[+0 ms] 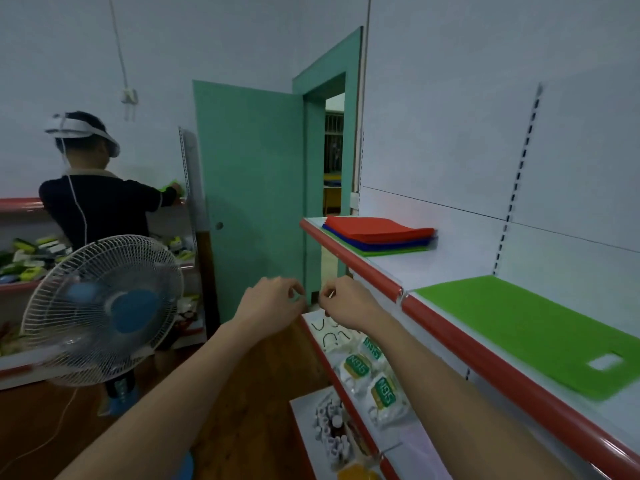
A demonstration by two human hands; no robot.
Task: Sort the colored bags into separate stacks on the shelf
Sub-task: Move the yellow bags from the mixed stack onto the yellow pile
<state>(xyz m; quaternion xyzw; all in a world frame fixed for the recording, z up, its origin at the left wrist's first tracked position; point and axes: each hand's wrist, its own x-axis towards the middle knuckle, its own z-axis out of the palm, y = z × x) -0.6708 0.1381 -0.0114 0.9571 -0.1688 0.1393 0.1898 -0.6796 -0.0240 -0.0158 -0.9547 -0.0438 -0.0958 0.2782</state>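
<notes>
Bags lie on the white, red-edged shelf (367, 268) at right: a flat green bag (519, 327) with a cut-out handle alone at lower right, and a red, blue and green stack (377, 233) at centre. Both hands hover mid-frame, left hand (273, 303) and right hand (346, 301), fingers curled; whether they pinch anything I cannot tell.

1. A green bag (523, 330) is lying flat and alone on the shelf (349, 252), handle cutout nearest the camera;
2. A stack (379, 235) is sitting farther along; red is lying on top, blue beneath, green lowest.
</notes>
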